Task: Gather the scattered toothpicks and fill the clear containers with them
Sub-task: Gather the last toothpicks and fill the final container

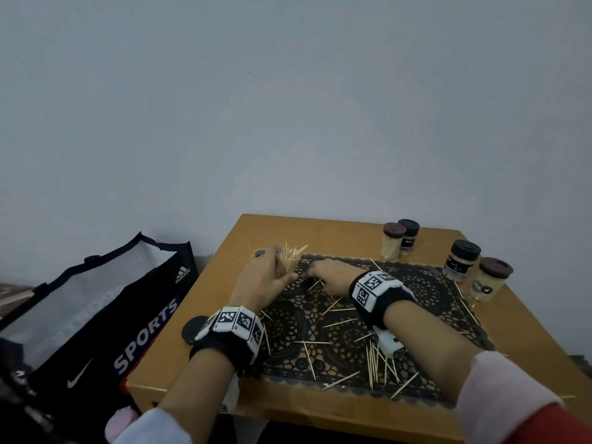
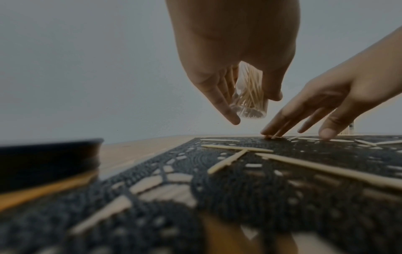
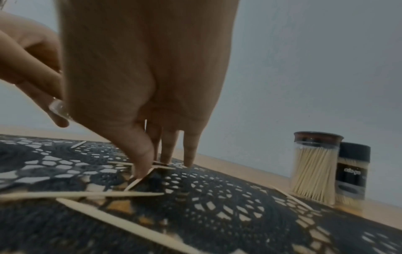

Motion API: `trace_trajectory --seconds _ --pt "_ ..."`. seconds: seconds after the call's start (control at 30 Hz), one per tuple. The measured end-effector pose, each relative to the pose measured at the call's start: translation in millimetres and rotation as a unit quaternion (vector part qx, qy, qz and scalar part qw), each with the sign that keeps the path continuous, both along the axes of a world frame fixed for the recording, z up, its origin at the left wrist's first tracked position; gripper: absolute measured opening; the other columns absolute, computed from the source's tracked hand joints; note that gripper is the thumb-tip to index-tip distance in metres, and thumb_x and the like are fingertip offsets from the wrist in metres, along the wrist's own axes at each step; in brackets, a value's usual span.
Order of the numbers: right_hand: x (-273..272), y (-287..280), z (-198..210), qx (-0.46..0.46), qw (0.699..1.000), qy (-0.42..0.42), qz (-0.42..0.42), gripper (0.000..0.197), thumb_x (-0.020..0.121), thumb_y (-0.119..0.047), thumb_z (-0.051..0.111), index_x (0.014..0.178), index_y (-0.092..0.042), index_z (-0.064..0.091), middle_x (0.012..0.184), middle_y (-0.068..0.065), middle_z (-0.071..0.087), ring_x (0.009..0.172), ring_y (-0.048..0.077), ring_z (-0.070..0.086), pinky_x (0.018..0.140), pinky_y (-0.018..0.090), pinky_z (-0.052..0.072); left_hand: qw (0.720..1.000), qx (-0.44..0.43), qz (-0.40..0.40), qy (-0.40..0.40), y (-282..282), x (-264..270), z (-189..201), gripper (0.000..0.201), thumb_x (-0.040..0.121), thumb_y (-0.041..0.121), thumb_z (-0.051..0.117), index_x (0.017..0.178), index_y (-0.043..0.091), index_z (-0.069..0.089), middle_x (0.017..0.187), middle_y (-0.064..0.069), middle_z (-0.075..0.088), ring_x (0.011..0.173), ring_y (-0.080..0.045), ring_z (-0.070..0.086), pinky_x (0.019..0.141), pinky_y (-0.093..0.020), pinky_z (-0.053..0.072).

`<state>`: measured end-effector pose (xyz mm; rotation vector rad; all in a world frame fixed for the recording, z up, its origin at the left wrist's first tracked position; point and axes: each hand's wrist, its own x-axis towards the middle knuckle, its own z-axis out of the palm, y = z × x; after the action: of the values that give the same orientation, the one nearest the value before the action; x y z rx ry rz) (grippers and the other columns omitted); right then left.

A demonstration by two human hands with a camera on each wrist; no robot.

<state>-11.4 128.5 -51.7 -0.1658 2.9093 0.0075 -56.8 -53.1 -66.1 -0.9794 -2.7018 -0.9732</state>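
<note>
Head view: left hand (image 1: 262, 280) is gripping a part-filled clear container (image 1: 288, 262), right hand (image 1: 330, 277) is pinching one toothpick (image 3: 139, 180); four capped jars (image 1: 392, 241) filled, many toothpicks (image 1: 378, 363) remaining on the desk (image 1: 224, 251).

A home room: a small wooden table (image 1: 221, 248) with a lace mat (image 1: 426, 293) against a plain wall (image 1: 288, 107), sports bag (image 1: 105, 315) beside.

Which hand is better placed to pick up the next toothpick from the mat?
Right. The right hand has fingertips on loose toothpicks on the mat; the left hand grips the open container.
</note>
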Motion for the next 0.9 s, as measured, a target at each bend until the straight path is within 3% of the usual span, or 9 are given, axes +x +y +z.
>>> trace_trajectory --seconds 0.1,0.2,0.27,0.33,0.4,0.47,0.6,0.73,0.9 --pt "-1.0 3.3 1.7 0.002 0.999 0.045 0.007 0.036 0.089 -0.002 0.058 0.123 -0.014 0.062 0.119 0.006 0.062 0.109 0.023 0.058 0.09 0.034 0.049 1.0 -0.004 0.002 0.007 0.1 0.0 0.6 0.058 0.084 0.042 0.071 0.13 0.015 0.046 0.098 0.006 0.055 0.091 -0.013 0.053 0.081 -0.026 0.043" --pt "2.0 7.0 3.9 -0.001 0.998 0.058 0.005 0.024 0.091 -0.003 0.052 0.11 -0.012 0.064 0.108 0.006 0.063 0.1 0.024 0.059 0.081 0.034 0.05 1.0 -0.013 0.0 0.013 0.6 -2.3 -1.1 0.059 0.084 0.044 0.071 0.129 0.016 0.046 0.093 0.008 0.053 0.089 -0.015 0.055 0.075 -0.025 0.04" --pt "4.4 11.1 2.6 -0.014 0.997 0.082 0.003 0.029 0.089 -0.001 0.051 0.114 -0.012 0.06 0.115 0.007 0.059 0.105 0.024 0.056 0.085 0.037 0.049 1.0 -0.02 -0.004 0.013 1.7 -3.6 -2.1 0.059 0.084 0.046 0.07 0.129 0.017 0.046 0.091 0.009 0.052 0.085 -0.013 0.054 0.074 -0.025 0.041" --pt "5.3 14.5 -1.2 -0.001 0.996 0.085 0.012 0.047 0.085 0.001 0.055 0.129 -0.015 0.05 0.13 0.005 0.053 0.118 0.024 0.051 0.091 0.038 0.049 1.0 -0.021 -0.006 0.012 2.3 -4.0 -2.2 0.057 0.085 0.046 0.07 0.128 0.017 0.047 0.089 0.011 0.052 0.082 -0.011 0.053 0.074 -0.023 0.042" --pt "5.0 14.5 -4.9 0.019 0.999 0.037 0.015 0.069 0.084 0.002 0.057 0.145 -0.021 0.035 0.145 0.002 0.043 0.132 0.023 0.042 0.1 0.04 0.045 0.999 -0.025 -0.007 0.02 2.5 -3.6 -1.7 0.056 0.085 0.046 0.069 0.128 0.016 0.047 0.088 0.011 0.051 0.081 -0.011 0.052 0.073 -0.023 0.04" --pt "2.9 12.0 -5.9 0.025 1.0 0.01 0.014 0.073 0.086 0.002 0.056 0.149 -0.022 0.03 0.147 0.003 0.04 0.134 0.024 0.039 0.104 0.039 0.041 0.999 -0.03 -0.006 0.022 2.4 -3.6 -1.4 0.058 0.085 0.046 0.069 0.129 0.016 0.046 0.088 0.011 0.051 0.081 -0.011 0.052 0.072 -0.024 0.038" --pt "-0.7 11.1 -3.0 0.015 0.999 0.036 0.029 0.057 0.086 0.003 0.056 0.137 -0.02 0.052 0.133 0.005 0.051 0.122 0.024 0.048 0.093 0.033 0.043 0.999 -0.032 -0.008 0.021 2.3 -3.0 -1.4 0.06 0.085 0.046 0.069 0.131 0.016 0.045 0.092 0.009 0.052 0.082 -0.011 0.051 0.074 -0.024 0.037" --pt "3.7 13.2 4.2 -0.026 0.998 0.045 0.018 0.031 0.083 -0.005 0.068 0.113 -0.014 0.07 0.111 0.003 0.067 0.1 0.02 0.063 0.081 0.029 0.051 1.0 -0.024 -0.013 0.012 2.3 -2.8 -1.6 0.059 0.085 0.044 0.07 0.13 0.016 0.045 0.091 0.008 0.054 0.083 -0.012 0.053 0.074 -0.025 0.04" --pt "14.0 15.9 7.8 -0.032 0.998 0.043 0.027 0.012 0.084 -0.014 0.07 0.094 -0.013 0.076 0.097 -0.001 0.072 0.088 0.014 0.065 0.079 0.028 0.051 1.0 -0.024 -0.017 0.008 1.6 -2.7 -2.0 0.06 0.085 0.044 0.07 0.131 0.016 0.045 0.093 0.008 0.054 0.084 -0.012 0.052 0.076 -0.025 0.041"
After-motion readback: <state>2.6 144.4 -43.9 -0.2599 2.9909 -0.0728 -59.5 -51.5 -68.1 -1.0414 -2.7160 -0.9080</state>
